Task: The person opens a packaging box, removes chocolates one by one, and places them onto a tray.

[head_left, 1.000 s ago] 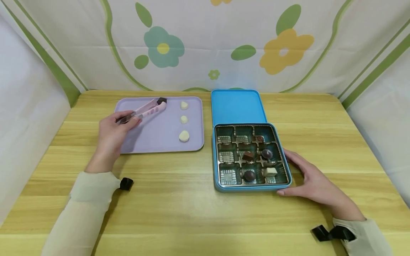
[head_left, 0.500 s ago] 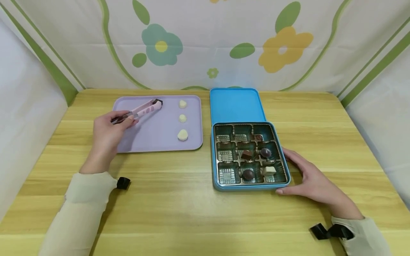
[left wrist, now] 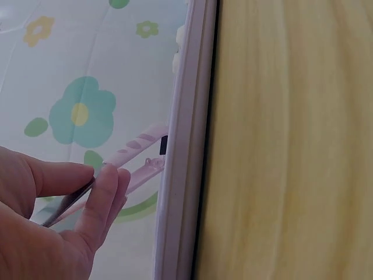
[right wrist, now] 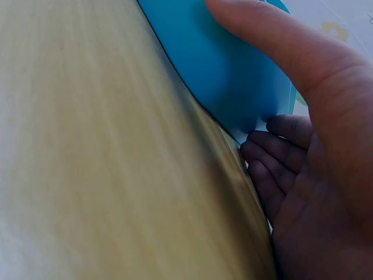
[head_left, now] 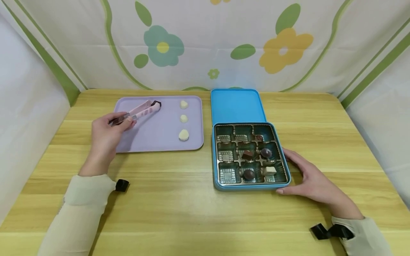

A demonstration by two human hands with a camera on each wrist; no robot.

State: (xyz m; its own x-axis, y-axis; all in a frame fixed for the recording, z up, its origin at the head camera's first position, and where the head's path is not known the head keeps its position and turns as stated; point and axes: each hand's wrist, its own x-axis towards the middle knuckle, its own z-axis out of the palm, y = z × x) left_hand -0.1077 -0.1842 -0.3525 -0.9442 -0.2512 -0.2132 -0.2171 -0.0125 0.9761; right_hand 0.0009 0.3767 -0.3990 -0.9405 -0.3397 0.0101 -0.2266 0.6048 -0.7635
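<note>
Looking down from the head view, we see our left hand point(head_left: 107, 129) pinching pink tongs point(head_left: 136, 112) by the handle end, their dark tips held over the purple tray point(head_left: 160, 142) near its back left corner. Three white candies point(head_left: 184, 118) lie in a column on the tray's right side. Our right hand point(head_left: 315, 183) rests with relaxed fingers against the right wall of the blue tin point(head_left: 251, 186), which holds several chocolates point(head_left: 248, 155); its lid point(head_left: 237, 106) lies open behind it on the tabletop point(head_left: 179, 206).

From the left wrist, our thumb and fingers point(left wrist: 105, 195) pinch the tongs point(left wrist: 137, 157) beside the tray's rim point(left wrist: 183, 151).

From the right wrist, our thumb lies along the tin's wall point(right wrist: 221, 70), the fingers point(right wrist: 274, 151) curling loosely at its corner.
</note>
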